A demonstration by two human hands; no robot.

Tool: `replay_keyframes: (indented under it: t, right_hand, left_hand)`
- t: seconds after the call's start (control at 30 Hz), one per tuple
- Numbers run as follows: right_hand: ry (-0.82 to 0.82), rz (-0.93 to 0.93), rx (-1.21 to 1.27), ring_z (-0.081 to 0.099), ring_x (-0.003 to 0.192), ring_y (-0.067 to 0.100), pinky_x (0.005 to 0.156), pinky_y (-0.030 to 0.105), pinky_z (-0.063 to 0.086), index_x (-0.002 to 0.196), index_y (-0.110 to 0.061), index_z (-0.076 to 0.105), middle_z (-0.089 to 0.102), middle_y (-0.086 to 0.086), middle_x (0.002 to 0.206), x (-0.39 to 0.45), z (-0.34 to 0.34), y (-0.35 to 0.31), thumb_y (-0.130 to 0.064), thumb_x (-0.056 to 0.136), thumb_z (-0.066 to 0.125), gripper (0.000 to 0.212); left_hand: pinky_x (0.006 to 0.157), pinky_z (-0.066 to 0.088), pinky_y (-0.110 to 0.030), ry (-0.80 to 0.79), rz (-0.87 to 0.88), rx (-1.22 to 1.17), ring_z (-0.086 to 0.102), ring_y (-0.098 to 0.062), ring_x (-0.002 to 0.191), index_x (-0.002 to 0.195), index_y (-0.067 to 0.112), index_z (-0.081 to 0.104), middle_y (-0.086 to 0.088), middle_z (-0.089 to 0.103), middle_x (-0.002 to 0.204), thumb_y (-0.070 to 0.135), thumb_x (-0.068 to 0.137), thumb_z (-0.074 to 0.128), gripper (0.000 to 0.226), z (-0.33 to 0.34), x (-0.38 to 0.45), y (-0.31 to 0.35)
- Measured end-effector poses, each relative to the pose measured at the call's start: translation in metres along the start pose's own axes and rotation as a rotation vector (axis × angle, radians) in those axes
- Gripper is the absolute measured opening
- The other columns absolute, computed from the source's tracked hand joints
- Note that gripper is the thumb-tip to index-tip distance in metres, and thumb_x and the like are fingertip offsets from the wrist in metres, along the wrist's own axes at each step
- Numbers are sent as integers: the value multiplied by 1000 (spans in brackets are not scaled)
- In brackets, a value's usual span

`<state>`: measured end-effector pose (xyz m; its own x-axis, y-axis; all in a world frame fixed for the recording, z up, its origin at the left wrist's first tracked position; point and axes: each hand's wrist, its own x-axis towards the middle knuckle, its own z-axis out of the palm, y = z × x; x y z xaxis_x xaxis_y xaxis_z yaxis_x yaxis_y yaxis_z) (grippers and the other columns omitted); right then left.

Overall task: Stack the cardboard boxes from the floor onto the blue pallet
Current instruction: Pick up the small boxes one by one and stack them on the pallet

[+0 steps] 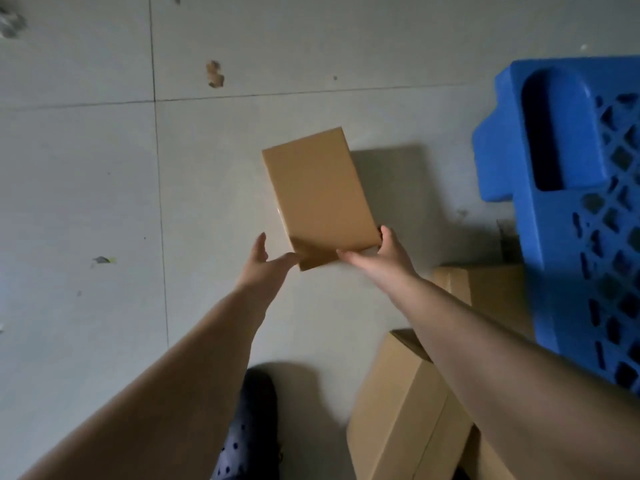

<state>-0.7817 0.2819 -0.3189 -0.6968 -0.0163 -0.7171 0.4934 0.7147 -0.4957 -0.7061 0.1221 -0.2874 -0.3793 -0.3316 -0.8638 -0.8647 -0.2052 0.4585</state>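
A small brown cardboard box (318,192) is tilted above the grey floor and casts a shadow to its right. My right hand (384,258) grips its near right corner, with the thumb on the right edge and the fingers along the near edge. My left hand (265,265) reaches to the near left corner with its fingers straight, the fingertips touching the box and the thumb raised. The blue pallet (554,133), with a lattice top, is at the right edge of the view.
A larger cardboard box (398,410) lies on the floor at the lower right, partly under my right forearm. Another box (485,289) sits beside the pallet. My dark perforated shoe (249,427) is at the bottom centre. Tiled grey floor (104,168) spreads to the left.
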Motion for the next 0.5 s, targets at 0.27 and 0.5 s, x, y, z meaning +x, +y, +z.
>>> replay_keyframes:
  t: [0.27, 0.5]
  right_hand:
    - [65, -64, 212, 54, 111, 20, 84, 27, 40, 128, -23, 36, 53, 1, 128, -28, 1, -17, -44, 79, 67, 61]
    - [275, -134, 491, 58, 99, 24, 81, 31, 47, 102, -18, 38, 57, 8, 113, -97, -72, -120, -33, 81, 68, 40]
  left_hand:
    - [90, 33, -47, -99, -115, -218, 40, -15, 110, 118, 39, 47, 18, 52, 95, 35, 86, 57, 34, 14, -12, 26]
    - [89, 45, -41, 2, 79, -270, 55, -18, 103, 126, 30, 50, 4, 58, 112, 31, 90, 55, 37, -2, -106, 145]
